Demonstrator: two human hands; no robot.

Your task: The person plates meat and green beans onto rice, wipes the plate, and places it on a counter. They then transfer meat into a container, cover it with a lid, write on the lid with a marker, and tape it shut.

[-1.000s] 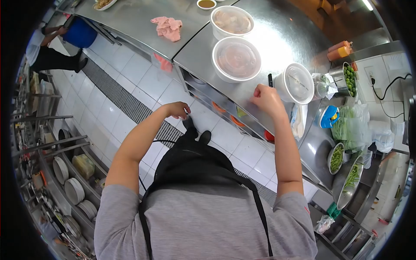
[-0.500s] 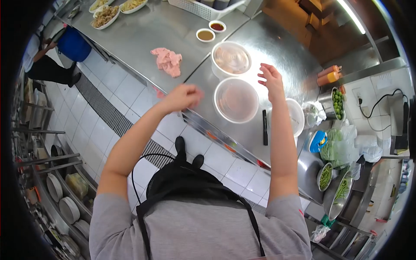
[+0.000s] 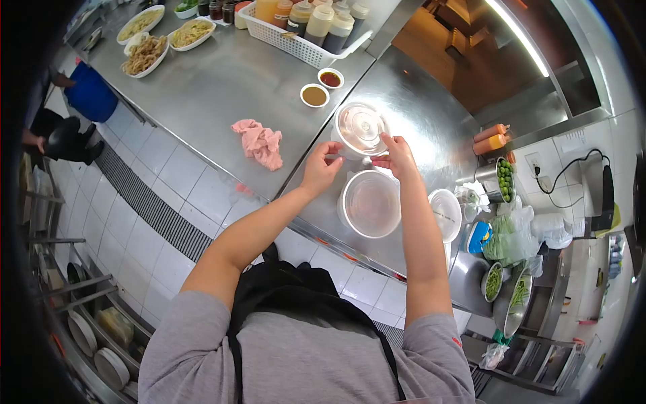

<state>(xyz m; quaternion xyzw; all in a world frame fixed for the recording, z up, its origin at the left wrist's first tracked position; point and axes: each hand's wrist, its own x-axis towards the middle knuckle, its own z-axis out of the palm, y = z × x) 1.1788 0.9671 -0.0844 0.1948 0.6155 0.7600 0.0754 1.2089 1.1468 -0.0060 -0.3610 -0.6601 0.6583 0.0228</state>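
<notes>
So here's how my fingers sit. The far lidded tub (image 3: 362,123) is right ahead of them on the steel counter (image 3: 434,97), kinda between the two hands and a touch past. My left hand (image 3: 321,170) is at its near-left side, and my right hand (image 3: 398,160) is round at the near-right, with fingertips overlapping the rim from where I'm looking. Neither hand is really closer; if I had to pick, I'd say the right, by a hair.

It's round, so no long axis to line up with, just two opposite sides. Fingers are bent and parted on both hands, definitely not balled up. Honestly can't tell if the pads are pressing on the tub or just hanging beside it, so don't ask me if I've got a hold.

The near tub (image 3: 372,207) is just below my fingertips, on my body's side, tucked along the inside of my right forearm. The third tub (image 3: 447,214) is off past that forearm, to the right. Pink cloth (image 3: 260,144) is out left of my left fingers, well clear. Brown sauce cup (image 3: 314,95) is ahead of those same fingers, beyond reach of a curl.
</notes>
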